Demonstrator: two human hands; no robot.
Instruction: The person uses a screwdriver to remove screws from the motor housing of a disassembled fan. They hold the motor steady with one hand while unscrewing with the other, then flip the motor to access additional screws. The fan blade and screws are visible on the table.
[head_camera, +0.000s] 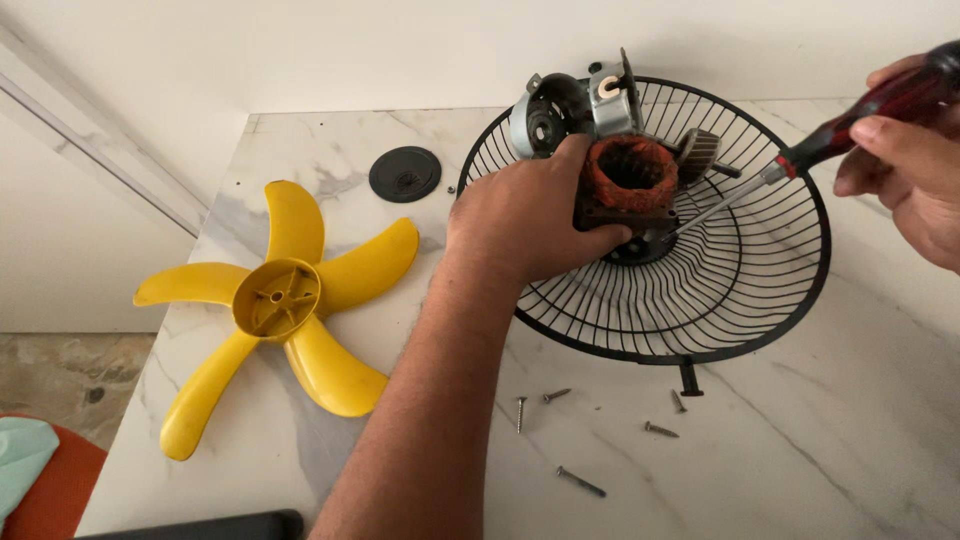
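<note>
Two hands busy: left hand (530, 215) grips motor stator (630, 180) on fan guard (740, 300); right hand (915, 165) clenches screwdriver (800, 160), shaft slanting down-left, tip just right of the stator base.

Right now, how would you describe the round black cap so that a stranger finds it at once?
On the marble table, look between the yellow fan blade and the black wire grille. The round black cap lies flat near the far edge, the only solid dark disc there.
</note>
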